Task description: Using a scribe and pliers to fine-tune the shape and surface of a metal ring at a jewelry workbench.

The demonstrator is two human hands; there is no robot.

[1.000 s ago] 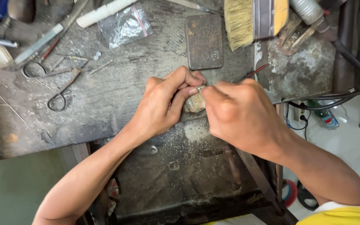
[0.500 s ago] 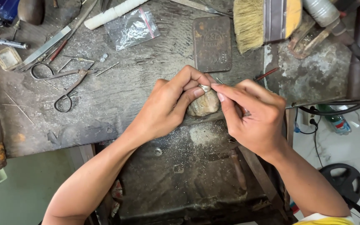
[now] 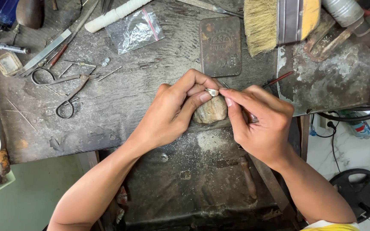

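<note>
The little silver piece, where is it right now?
In the head view, the small silver piece sits mid-bench, pinched by the left hand atop the rounded wooden peg, beside the right hand.

Single head view, looking steeply down from close above at the bench (image 3: 108, 111), fingers (image 3: 202, 96) mid-frame, floor beyond the fingers' right and below.

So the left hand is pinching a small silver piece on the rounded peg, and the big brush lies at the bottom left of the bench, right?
Not quite. In the head view the big brush lies at the top right of the bench, not bottom left. The rest holds: the left hand pinches the small silver piece on the rounded peg.
</note>
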